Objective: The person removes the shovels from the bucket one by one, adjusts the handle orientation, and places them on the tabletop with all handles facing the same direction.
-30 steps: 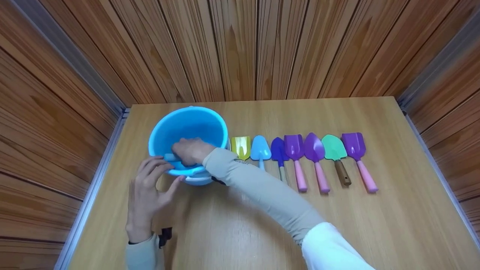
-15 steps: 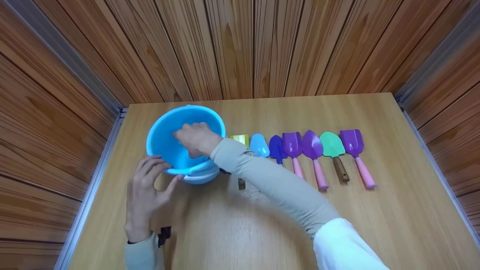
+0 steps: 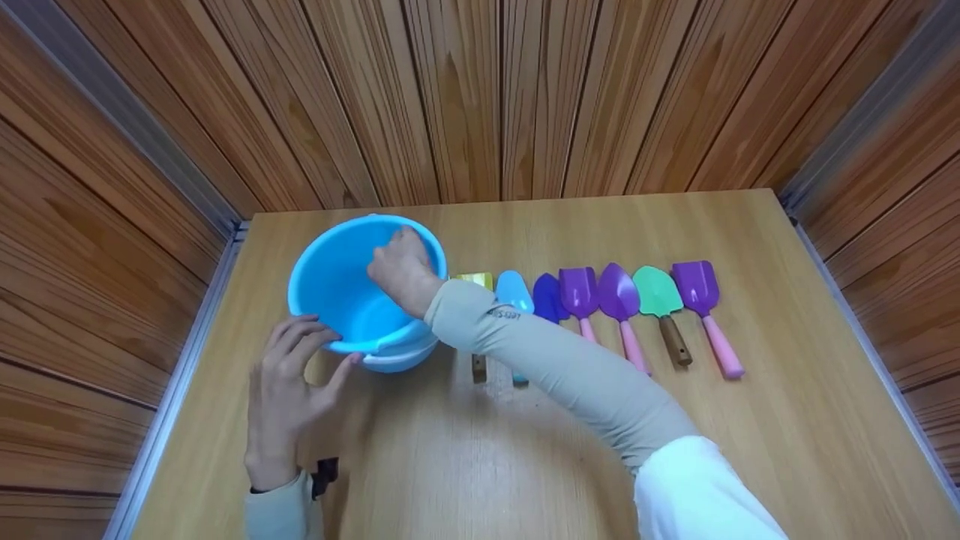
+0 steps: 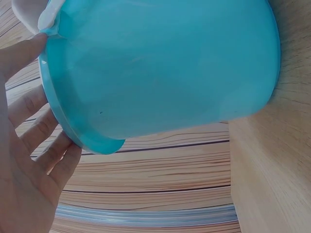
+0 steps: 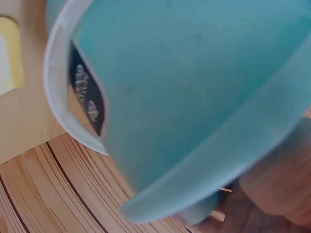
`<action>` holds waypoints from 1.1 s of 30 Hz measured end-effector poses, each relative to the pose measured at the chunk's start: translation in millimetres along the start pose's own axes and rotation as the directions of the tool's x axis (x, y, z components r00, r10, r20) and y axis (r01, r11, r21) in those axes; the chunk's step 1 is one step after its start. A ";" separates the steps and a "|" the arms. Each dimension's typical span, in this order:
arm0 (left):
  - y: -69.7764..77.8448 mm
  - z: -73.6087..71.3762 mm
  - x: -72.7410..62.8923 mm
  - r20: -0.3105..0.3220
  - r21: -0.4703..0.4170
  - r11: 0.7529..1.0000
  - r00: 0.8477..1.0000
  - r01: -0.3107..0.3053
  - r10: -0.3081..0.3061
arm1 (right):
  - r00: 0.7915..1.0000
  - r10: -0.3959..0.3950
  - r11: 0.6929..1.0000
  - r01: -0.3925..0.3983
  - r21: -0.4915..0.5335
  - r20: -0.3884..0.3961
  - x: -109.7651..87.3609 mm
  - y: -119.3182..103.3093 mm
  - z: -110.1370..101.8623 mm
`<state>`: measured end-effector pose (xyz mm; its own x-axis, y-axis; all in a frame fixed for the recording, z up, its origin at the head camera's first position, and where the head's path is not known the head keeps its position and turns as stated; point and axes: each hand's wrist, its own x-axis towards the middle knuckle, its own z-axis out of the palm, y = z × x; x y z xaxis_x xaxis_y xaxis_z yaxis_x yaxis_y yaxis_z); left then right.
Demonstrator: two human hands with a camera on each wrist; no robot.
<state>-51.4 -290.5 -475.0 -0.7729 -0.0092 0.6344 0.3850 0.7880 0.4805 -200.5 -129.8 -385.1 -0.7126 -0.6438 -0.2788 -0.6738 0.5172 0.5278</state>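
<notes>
A bright blue plastic bucket stands tilted at the table's left, its mouth facing up and toward me. My left hand holds its near rim, thumb and fingers spread along the edge; in the left wrist view, fingertips reach behind the rim. Inside the bucket is my right hand, fingers curled, by the far right inner wall. A small light blue cloth-like piece shows at my right fingers in the right wrist view, mostly hidden by the rim. The bucket's white handle hangs outside.
Right of the bucket lies a row of hand trowels: yellow, light blue, dark blue, purple square, purple pointed, green and another purple. My right sleeve crosses over some handles. Wooden panels wall the back and sides.
My right hand has moved from the bucket's near inner side up and right toward the far right wall. The left hand has kept its hold on the rim.
</notes>
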 end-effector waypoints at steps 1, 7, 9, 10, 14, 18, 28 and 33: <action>-0.1 -0.1 -0.2 -0.003 -0.002 1.000 1.000 -0.001 0.001 | 1.000 0.000 1.000 0.001 -0.030 0.021 1.2 -1.5 1.1; -0.3 0.4 -1.7 -0.003 -0.008 1.000 1.000 -0.003 0.003 | 0.994 -0.010 0.978 0.032 -0.204 0.110 4.6 -13.5 6.6; -0.1 1.4 -2.3 -0.002 -0.011 1.000 1.000 -0.001 0.001 | 0.994 -0.008 0.970 0.035 -0.239 0.111 3.6 -15.8 6.3; 0.1 1.9 -2.6 -0.001 -0.013 1.000 1.000 0.000 0.000 | 0.994 -0.006 0.970 0.031 -0.242 0.106 2.5 -16.1 5.7; 0.4 1.8 -3.0 0.007 -0.014 1.000 1.000 0.005 -0.005 | 0.998 0.020 0.988 -0.011 -0.157 0.054 -4.5 -9.8 -2.7; -0.7 0.3 -1.5 0.022 -0.011 1.000 1.000 0.005 -0.005 | 0.999 0.043 0.998 -0.044 -0.038 -0.024 -13.9 5.1 -14.7; -3.5 0.3 3.2 0.004 -0.033 0.999 1.000 0.015 -0.015 | 0.993 0.047 0.996 -0.038 0.085 -0.105 -35.8 48.6 -16.0; -3.6 3.1 2.5 -0.001 -0.040 0.999 1.000 0.016 -0.016 | 0.987 0.049 0.973 -0.013 0.229 -0.151 -52.6 82.5 0.4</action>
<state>-56.2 -291.5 -477.1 -0.7788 -0.0223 0.6269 0.3923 0.7625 0.5145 -218.7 -53.1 -327.2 -0.7070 -0.6954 -0.1286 -0.6912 0.6410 0.3337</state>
